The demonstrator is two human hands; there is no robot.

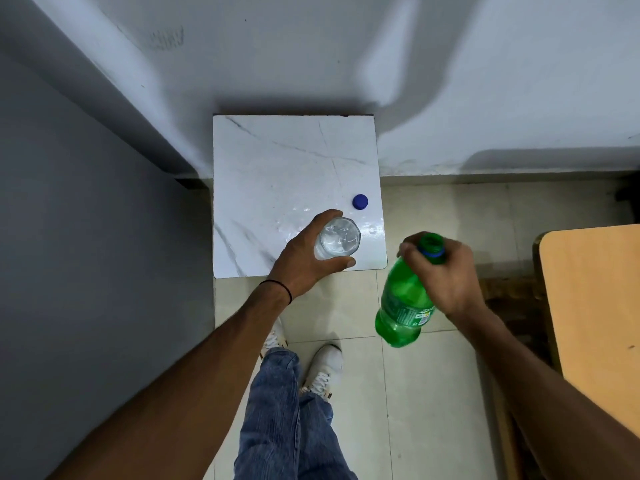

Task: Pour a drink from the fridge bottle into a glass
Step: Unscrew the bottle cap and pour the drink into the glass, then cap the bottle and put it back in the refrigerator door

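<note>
1. Two bare hands are working below my head camera, and I am looking straight down at a small white marble-patterned table (277,161) pushed against a pale wall (311,57).
2. My left hand (308,258) is curling around a clear drinking glass (337,239), thumb on the near side and fingers wrapping the far side. It is gripping the glass near the table's front right corner; I cannot tell whether the glass base is touching the top.
3. I am seeing clear liquid glinting inside the glass, though I cannot judge how full it is.
4. My right hand (446,275) is closing around the shoulder and neck of a green plastic soda bottle (403,303), fingers pressing on the plastic just below the mouth.
5. The bottle is hanging in the air to the right of the table, over the tiled floor (415,393), well apart from the glass. Its open mouth is tilting up and toward the table, and its base is pointing down toward me.
6. A blue bottle cap (360,202) is lying on the tabletop just beyond the glass, apart from both hands.
7. A thin black band (277,287) is circling my left wrist.
8. Blue jeans (287,417) and white sneakers (323,370) are showing below, and a tan wooden tabletop (595,306) is standing at the right edge.
</note>
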